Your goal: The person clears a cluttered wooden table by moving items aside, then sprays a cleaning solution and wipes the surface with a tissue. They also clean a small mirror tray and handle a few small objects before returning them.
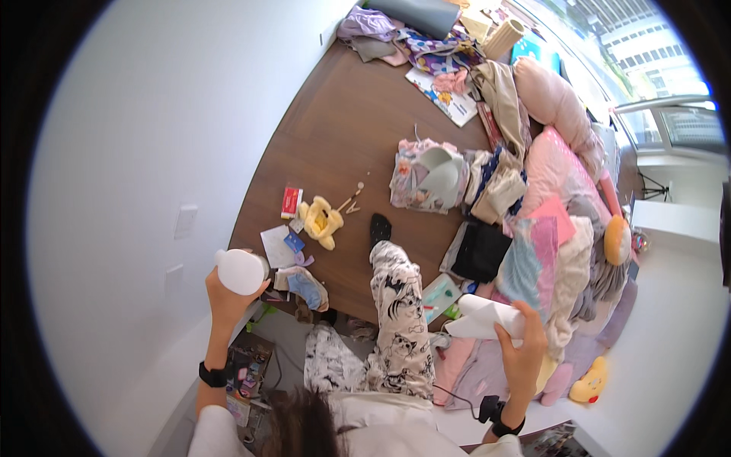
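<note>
My left hand (pixel 228 305) is wrapped around a white round-topped container (pixel 241 272) by the wall; its underside is hidden. My right hand (pixel 524 351) grips a white paper roll (pixel 495 317) with a loose sheet hanging from it. Just right of the container lie a white paper (pixel 277 245), a blue card (pixel 294 242) and a folded cloth item (pixel 305 288). Near the roll, a clear tray (pixel 441 297) holds small items. A yellow plush pouch (pixel 321 221) and a red-and-white box (pixel 292 202) rest on the brown wooden surface (pixel 325 131).
My leg in cat-print trousers (pixel 400 320) stretches onto the wooden surface. Folded clothes (pixel 497 185), a black folded garment (pixel 481 251) and pink bedding (pixel 548 171) are piled on the right. A white wall (pixel 154 143) borders the left. A window (pixel 645 57) stands at upper right.
</note>
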The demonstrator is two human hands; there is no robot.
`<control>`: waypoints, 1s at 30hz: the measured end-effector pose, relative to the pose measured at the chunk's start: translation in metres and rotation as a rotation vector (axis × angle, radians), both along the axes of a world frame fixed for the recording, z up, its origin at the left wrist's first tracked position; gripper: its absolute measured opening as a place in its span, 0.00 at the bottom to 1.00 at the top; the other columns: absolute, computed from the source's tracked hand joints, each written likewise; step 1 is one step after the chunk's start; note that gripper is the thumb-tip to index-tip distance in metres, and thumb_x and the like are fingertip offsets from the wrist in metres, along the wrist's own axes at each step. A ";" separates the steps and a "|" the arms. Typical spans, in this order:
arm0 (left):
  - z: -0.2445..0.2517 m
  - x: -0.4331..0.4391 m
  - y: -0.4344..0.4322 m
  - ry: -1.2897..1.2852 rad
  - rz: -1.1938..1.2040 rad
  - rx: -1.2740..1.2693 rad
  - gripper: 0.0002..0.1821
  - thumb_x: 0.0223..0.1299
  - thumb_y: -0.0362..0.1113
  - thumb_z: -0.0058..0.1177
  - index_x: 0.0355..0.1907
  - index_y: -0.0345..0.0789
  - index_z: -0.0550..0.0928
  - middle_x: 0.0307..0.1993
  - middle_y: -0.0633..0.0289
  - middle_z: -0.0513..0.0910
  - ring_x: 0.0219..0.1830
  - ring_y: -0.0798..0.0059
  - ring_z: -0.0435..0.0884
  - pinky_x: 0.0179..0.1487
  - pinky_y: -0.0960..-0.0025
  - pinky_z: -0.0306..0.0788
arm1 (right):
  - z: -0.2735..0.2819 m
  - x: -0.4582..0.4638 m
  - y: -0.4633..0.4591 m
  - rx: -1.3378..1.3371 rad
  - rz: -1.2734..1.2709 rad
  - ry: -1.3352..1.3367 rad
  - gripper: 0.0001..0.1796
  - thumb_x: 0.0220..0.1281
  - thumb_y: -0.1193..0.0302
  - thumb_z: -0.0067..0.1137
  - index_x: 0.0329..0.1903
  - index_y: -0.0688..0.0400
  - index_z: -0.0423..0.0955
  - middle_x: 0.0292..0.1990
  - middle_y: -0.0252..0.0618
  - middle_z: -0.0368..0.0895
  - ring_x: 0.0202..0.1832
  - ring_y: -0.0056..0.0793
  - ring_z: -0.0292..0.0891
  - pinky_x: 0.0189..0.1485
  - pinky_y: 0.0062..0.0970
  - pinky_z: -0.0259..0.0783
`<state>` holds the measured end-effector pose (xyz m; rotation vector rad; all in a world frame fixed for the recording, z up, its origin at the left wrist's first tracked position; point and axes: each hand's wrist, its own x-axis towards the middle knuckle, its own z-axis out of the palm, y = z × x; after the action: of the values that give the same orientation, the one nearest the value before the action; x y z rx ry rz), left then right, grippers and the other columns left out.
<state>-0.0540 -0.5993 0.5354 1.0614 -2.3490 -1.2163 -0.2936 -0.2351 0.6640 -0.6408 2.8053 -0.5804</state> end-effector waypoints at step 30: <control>-0.496 -0.157 -0.102 0.458 0.143 0.343 0.35 0.39 0.32 0.74 0.55 0.34 0.76 0.48 0.63 0.81 0.50 0.77 0.78 0.55 0.70 0.70 | -0.464 -0.188 -0.480 -0.220 0.734 0.140 0.27 0.51 0.62 0.68 0.49 0.67 0.73 0.37 0.54 0.83 0.41 0.50 0.80 0.44 0.39 0.74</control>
<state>-0.2112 -0.7009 0.0391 0.9051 -1.7338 -1.6396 -0.4818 -0.7148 0.2003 -1.6933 2.3593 -0.6959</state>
